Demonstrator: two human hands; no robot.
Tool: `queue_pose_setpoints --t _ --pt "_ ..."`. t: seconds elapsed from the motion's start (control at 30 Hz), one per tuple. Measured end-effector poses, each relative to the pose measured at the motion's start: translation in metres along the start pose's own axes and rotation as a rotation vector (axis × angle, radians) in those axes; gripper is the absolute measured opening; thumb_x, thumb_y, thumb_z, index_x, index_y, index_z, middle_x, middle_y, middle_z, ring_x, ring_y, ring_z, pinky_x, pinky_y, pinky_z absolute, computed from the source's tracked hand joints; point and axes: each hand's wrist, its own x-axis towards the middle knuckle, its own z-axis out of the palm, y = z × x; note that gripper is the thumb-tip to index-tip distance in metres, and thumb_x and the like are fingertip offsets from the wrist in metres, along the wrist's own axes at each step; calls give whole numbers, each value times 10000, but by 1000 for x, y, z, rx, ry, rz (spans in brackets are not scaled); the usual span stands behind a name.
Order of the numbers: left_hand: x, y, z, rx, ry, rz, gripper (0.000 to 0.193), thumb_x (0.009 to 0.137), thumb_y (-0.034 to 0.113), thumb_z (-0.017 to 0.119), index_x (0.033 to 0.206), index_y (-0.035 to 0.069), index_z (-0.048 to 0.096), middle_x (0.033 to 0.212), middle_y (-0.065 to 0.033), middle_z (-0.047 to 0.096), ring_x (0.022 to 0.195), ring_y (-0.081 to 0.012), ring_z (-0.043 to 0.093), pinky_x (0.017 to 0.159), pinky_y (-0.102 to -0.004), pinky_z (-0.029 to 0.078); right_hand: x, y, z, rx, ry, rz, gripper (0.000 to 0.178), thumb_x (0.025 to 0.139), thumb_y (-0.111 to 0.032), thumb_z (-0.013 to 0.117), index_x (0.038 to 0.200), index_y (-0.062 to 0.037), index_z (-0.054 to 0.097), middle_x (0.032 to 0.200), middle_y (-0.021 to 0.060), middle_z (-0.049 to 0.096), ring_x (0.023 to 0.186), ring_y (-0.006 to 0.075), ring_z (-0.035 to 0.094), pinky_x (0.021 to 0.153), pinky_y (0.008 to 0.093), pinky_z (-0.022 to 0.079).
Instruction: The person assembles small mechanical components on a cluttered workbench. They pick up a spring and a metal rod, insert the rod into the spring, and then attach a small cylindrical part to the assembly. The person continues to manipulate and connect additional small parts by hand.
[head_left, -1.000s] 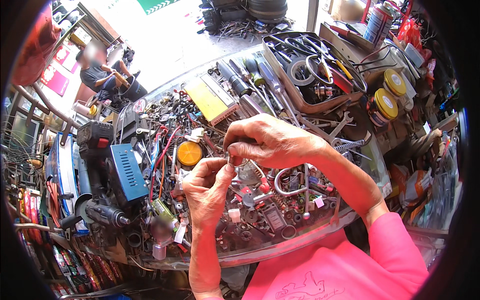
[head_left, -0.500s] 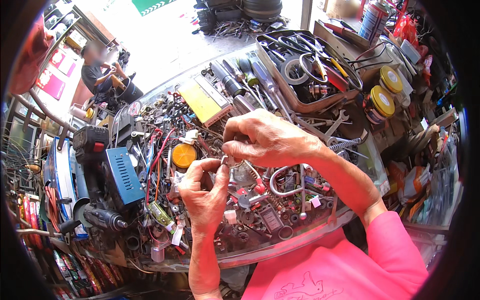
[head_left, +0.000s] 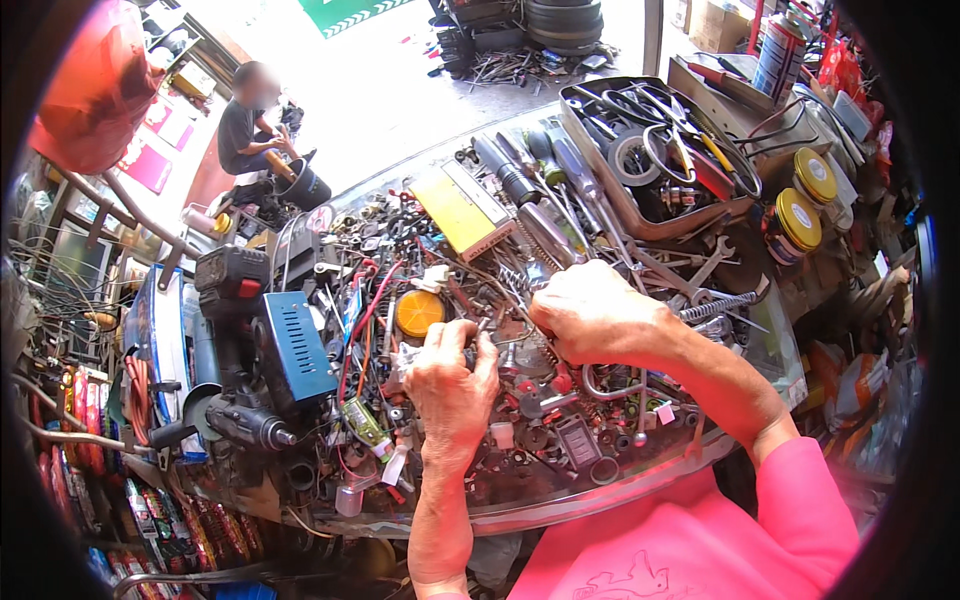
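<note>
Over the middle of a bench strewn with small metal parts, my left hand (head_left: 452, 388) is closed, thumb and forefinger pinching a small grey metal piece (head_left: 483, 324). Its exact kind is too small to make out. To its right, apart from it, my right hand (head_left: 600, 315) points down with bent fingers close above the loose parts. Its fingertips are mostly hidden behind the hand, so whatever they hold does not show. An orange round reflector (head_left: 419, 313) lies just beyond my left hand. A curved metal rod (head_left: 612, 392) rests below my right wrist.
A yellow box (head_left: 450, 212) and several screwdrivers (head_left: 560, 175) lie beyond my hands. An open tool tray (head_left: 650, 232) stands far right, near yellow-lidded jars (head_left: 795, 225). On the left are a blue metal box (head_left: 300, 345) and a power drill (head_left: 245, 425). A person (head_left: 250, 130) sits farther off.
My right hand has drawn away from my left hand, toward the right and lower over the parts. The left hand keeps its pinch. The whole view has shifted, moving the scene rightward.
</note>
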Motion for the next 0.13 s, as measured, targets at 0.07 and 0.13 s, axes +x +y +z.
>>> queue_pose_setpoints --t 0.07,0.13 --pt "-1 -1 -2 -8 -40 -28 107 781 102 691 871 50 666 806 -102 649 741 -296 631 690 -388 467 0 0 4 -10 36 -24 152 647 -159 675 707 -20 664 676 174 645 686 347 666 624 438 523" --pt "-1 -2 -1 -11 -46 18 121 784 107 689 894 58 676 841 -101 664 766 -275 648 739 -392 475 1 0 12 -36 134 -4 172 629 -177 689 719 -32 675 686 166 654 692 346 671 628 439 528"
